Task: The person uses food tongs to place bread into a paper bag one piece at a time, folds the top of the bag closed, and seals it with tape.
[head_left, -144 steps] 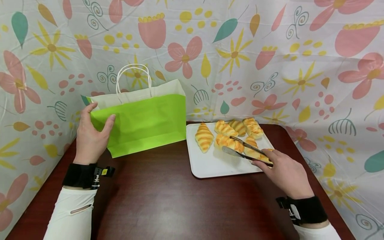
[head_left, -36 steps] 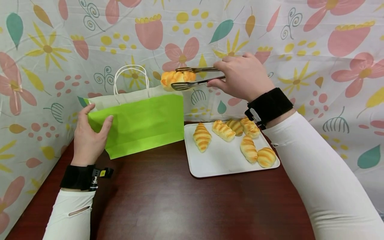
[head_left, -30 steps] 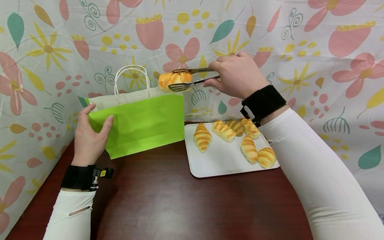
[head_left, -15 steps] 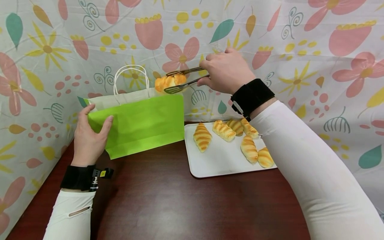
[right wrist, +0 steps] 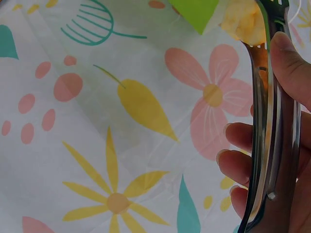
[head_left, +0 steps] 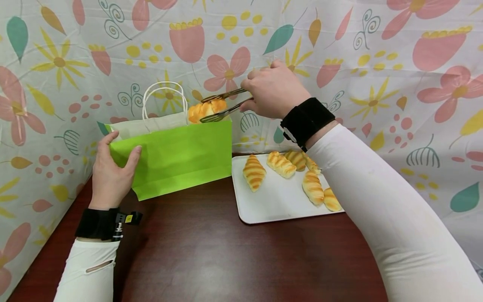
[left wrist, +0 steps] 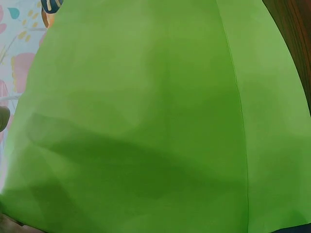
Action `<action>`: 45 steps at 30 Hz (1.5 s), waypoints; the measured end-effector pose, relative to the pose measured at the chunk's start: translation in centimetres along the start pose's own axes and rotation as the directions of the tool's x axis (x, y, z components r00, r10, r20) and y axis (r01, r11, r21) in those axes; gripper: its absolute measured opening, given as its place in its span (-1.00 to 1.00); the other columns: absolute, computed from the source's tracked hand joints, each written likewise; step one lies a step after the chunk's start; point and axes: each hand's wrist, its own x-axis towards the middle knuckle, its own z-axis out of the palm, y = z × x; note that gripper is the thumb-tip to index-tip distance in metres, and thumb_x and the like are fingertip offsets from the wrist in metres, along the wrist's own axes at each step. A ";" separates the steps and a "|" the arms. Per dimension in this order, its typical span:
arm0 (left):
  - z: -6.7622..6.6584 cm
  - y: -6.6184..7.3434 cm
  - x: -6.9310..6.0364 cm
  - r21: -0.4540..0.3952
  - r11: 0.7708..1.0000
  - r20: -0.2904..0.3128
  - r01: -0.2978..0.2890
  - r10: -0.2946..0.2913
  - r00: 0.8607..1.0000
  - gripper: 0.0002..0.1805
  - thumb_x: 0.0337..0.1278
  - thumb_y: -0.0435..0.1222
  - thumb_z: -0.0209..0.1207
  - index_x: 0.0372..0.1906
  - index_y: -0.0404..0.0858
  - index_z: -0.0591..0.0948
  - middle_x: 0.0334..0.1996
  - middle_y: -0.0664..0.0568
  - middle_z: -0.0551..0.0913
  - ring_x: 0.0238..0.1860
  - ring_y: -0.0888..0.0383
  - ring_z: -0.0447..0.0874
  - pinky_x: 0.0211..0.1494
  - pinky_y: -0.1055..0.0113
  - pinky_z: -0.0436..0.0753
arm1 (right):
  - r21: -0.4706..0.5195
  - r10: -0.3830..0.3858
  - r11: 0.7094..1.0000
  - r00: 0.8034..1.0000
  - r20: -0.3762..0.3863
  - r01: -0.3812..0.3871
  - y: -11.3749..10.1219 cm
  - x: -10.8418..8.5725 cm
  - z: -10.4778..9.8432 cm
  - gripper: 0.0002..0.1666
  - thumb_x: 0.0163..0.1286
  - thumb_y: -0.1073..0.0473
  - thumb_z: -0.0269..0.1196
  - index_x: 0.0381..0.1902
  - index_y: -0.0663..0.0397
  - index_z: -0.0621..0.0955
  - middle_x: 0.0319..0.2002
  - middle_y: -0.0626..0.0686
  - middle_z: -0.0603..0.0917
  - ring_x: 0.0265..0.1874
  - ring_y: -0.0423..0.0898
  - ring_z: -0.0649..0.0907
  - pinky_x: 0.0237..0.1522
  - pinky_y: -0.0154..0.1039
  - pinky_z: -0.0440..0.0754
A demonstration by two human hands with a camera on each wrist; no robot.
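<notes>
On the left stands a bright green paper bag (head_left: 181, 157) with white twisted handles. My left hand (head_left: 110, 174) grips its left side, thumb across the front and the index fingertip by the rim. Green paper (left wrist: 155, 97) fills most of the left wrist view. Over the right half of the bag's opening, my right hand (head_left: 274, 90) holds metal tongs (head_left: 223, 114). The tongs clasp a golden braided bread roll (head_left: 199, 111), its lower edge hidden behind the bag's front rim. In the right wrist view, fingers and thumb wrap the tongs' handles (right wrist: 284, 145).
A white tray (head_left: 260, 209) right of the bag carries several breads, among them a croissant-shaped one (head_left: 254, 173) and a long roll (head_left: 312, 187). My right sleeve (head_left: 370, 201) covers the tray's right side. Behind the dark wooden table (head_left: 226, 260) hangs a floral sheet (head_left: 241, 25).
The braided roll was lifted off the tray with the tongs and carried left to the bag. Over the last second it has moved further left and lower. The left hand stays put.
</notes>
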 end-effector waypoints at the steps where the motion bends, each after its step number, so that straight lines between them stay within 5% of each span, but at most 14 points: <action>1: 0.0 0.0 0.0 0.000 1.000 0.000 0.000 0.000 1.000 -0.16 0.45 0.12 0.21 0.67 0.06 0.16 0.62 -0.12 0.24 0.60 -0.11 0.21 0.59 -0.23 0.21 | -0.001 -0.005 1.000 1.000 0.003 0.005 -0.1 0.1 0.0 -0.51 0.47 -0.23 0.35 -0.14 0.11 0.68 -0.30 0.12 0.65 -0.20 0.15 0.70 -0.02 0.08 0.37; 16: -0.1 0.0 -0.1 0.009 1.000 0.002 0.009 -0.009 1.000 -0.17 0.47 0.10 0.20 0.68 0.05 0.14 0.63 -0.12 0.22 0.62 -0.12 0.18 0.60 -0.23 0.19 | -0.038 -0.069 0.997 0.998 -0.003 0.069 -0.3 -0.1 -0.2 -0.46 0.44 -0.24 0.38 -0.11 0.16 0.69 -0.34 0.14 0.66 -0.30 0.17 0.68 -0.04 0.10 0.44; 26: 0.0 -0.3 0.1 -0.005 1.000 -0.011 -0.016 0.016 1.000 -0.23 0.53 0.03 0.16 0.67 -0.01 0.17 0.62 -0.15 0.25 0.56 -0.16 0.25 0.59 -0.21 0.20 | -0.030 -0.068 0.997 0.995 0.067 0.071 -0.6 0.2 -1.4 -0.48 0.44 -0.27 0.36 -0.13 0.09 0.75 -0.36 0.12 0.74 -0.29 0.07 0.71 -0.11 0.06 0.41; 45: -0.1 -0.4 0.1 -0.001 1.000 -0.004 -0.017 0.017 1.000 -0.28 0.55 0.04 0.14 0.62 -0.07 0.22 0.64 -0.10 0.23 0.62 -0.09 0.19 0.62 -0.19 0.17 | 0.012 0.033 0.999 0.978 0.207 -0.036 -0.9 1.9 -2.5 -0.49 0.47 -0.29 0.33 -0.41 0.01 0.67 -0.52 0.02 0.62 -0.38 0.02 0.62 -0.13 -0.01 0.37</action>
